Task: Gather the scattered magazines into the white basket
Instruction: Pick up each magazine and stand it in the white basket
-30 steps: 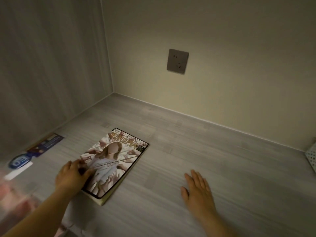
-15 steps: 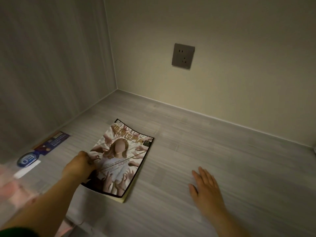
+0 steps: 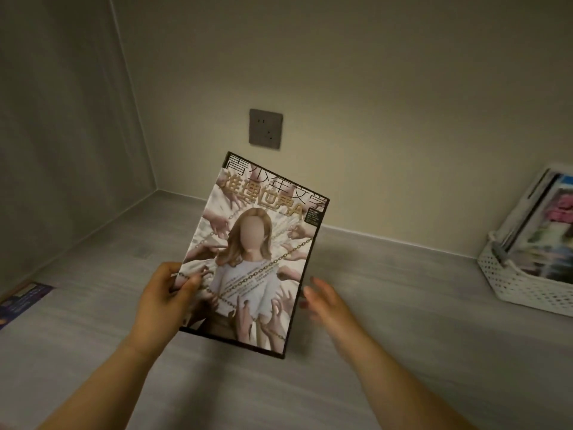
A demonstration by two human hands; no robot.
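Logging grip first: which hand has the magazine? (R1)

Left hand. Thumb pressed on the cover, fingers curled round the lower left edge; the magazine is held up off the surface, tilted, cover toward the camera. The right hand hovers just beside the lower right edge, fingers straight and loosely spread, blurred — whether they touch, I cannot tell. (R2)

Progress? (R1)

Partial, by my reading. The white basket at far right already holds several magazines standing on edge. The one in hand is well apart from the basket, not yet in. One flat printed item lies at the far left of the surface — possibly another magazine, too cropped to say. So at least one deposit is left, maybe two. (R2)
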